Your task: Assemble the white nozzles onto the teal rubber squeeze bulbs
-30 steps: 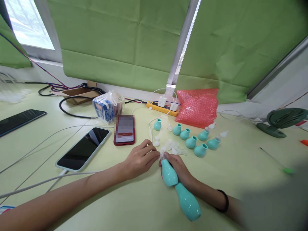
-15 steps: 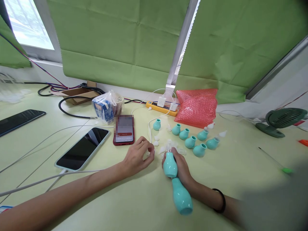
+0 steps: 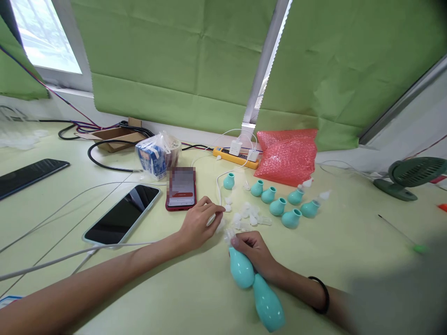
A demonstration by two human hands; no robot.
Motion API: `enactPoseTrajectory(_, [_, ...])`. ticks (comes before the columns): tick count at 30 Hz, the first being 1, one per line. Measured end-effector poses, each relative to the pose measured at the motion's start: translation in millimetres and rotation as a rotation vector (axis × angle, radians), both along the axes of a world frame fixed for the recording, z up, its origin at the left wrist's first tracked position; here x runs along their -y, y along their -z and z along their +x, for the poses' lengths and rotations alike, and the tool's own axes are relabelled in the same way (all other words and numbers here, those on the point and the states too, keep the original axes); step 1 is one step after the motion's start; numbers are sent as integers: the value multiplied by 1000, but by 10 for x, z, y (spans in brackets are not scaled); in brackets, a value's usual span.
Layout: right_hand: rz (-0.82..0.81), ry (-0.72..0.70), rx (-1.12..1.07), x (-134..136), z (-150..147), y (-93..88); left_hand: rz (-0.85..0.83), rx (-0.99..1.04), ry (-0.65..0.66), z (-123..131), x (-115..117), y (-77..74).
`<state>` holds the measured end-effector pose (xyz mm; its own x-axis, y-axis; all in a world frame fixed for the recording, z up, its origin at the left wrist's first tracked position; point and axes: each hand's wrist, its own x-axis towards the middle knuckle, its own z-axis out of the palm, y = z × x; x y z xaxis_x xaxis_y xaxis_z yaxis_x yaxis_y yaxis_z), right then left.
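My right hand (image 3: 254, 252) is closed round the neck of a teal bulb (image 3: 240, 270) with a clear tip; a second teal bulb (image 3: 268, 307) lies against it, lower on the table. My left hand (image 3: 199, 223) rests on the table left of it, fingers pinched on a small white piece that I cannot make out. A heap of small clear plastic tips (image 3: 248, 214) lies just beyond both hands. Several more teal bulbs (image 3: 277, 205) stand in a row behind the heap.
A red phone (image 3: 180, 188) and a black phone (image 3: 122, 215) lie to the left, with white cables across the table. At the back are a wrapped blue carton (image 3: 153, 158), an orange power strip (image 3: 236, 157), pink bubble wrap (image 3: 287, 156) and a green fan (image 3: 412, 174).
My right hand has drawn the teal bulb back toward me and tilted it. My left hand has pulled away from the bulb's tip and now pinches a small white piece.
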<state>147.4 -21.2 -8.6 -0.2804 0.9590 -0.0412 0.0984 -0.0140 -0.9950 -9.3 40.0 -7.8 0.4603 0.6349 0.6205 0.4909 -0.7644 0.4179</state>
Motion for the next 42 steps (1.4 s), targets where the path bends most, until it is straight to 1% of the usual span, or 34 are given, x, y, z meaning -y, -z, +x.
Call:
enactPoseTrajectory(3, [17, -51, 14, -1, -7, 11, -61, 36, 99, -22, 118, -99])
enactPoseTrajectory(6, [32, -79, 17, -7, -6, 17, -155, -111, 242, -19, 197, -169])
enactPoseTrajectory(8, [43, -80, 26, -12, 0, 23, -257, -184, 281, -1, 203, -181])
enactPoseTrajectory(11, [60, -86, 45, -14, 12, 50, -456, -184, 343, 33, 179, -168])
enactPoseTrajectory(13, [75, -92, 60, -10, 20, 77, -568, -149, 381, 51, 177, -158])
enactPoseTrajectory(15, [93, -93, 72, -3, 30, 96, -623, -109, 375, 64, 201, -154])
enactPoseTrajectory(17, [123, -111, 73, 5, 40, 90, -627, -69, 336, 71, 240, -156])
enactPoseTrajectory(21, [180, -208, 39, 19, 40, 8, -618, 35, 265, 66, 276, -163])
enactPoseTrajectory(24, [228, -168, 48, 35, 14, -49, -674, 122, 251, 55, 241, -163])
enactPoseTrajectory(26, [255, -123, 97, 52, -6, -64, -784, 146, 298, 53, 217, -158])
enactPoseTrajectory(28, [241, -102, 160, 72, -22, -61, -894, 148, 356, 58, 208, -148])
enactPoseTrajectory(30, [211, -79, 215, 89, -33, -50, -956, 154, 389, 66, 214, -134])
enactPoseTrajectory(32, [219, -52, 250, 101, -41, -42, -994, 183, 402, 76, 222, -123])
enactPoseTrajectory(34, [266, -35, 271, 109, -49, -43, -1070, 225, 435, 86, 225, -117])
enactPoseTrajectory(37, [364, -43, 304, 120, -56, -58, -1240, 318, 487, 103, 219, -114])
enactPoseTrajectory(39, [431, -62, 317, 126, -54, -62, -1355, 383, 537, 112, 215, -109])
enactPoseTrajectory(42, [511, -78, 331, 137, -40, -43, -1474, 438, 623, 116, 217, -97])
